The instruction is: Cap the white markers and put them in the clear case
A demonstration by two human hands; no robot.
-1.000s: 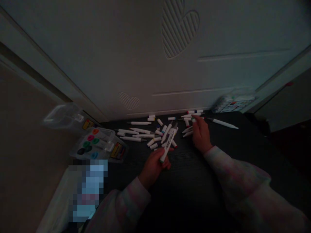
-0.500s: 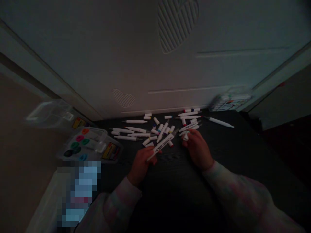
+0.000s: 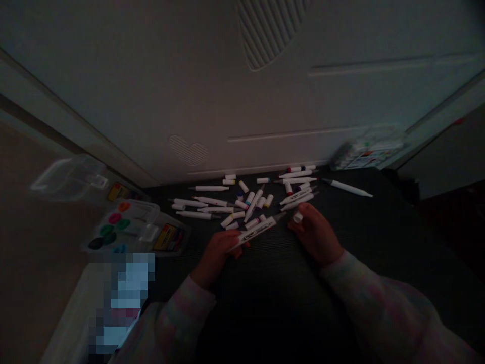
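Note:
My left hand (image 3: 222,248) is closed around a white marker (image 3: 258,230) with dark print on its barrel. The marker's uncapped grey end points up and right. In my right hand (image 3: 315,233) a white marker cap (image 3: 297,217) is pinched between thumb and fingers, just right of the marker's tip and apart from it. Beyond both hands lie several uncapped white markers (image 3: 210,188) and loose caps (image 3: 269,200) with coloured bands. Two printed markers (image 3: 297,196) rest close behind my right hand.
A clear plastic case (image 3: 146,210) holding coloured round pieces stands open at the left of the dark table (image 3: 273,293). Near it a blurred-out bright screen (image 3: 127,298) lies. Another clear case (image 3: 366,151) sits at the back right against the white panel (image 3: 212,101).
The marker in my left hand has tilted flatter, its tip now nearer the cap. My right hand has shifted slightly right and down with the cap. The view has turned a little.

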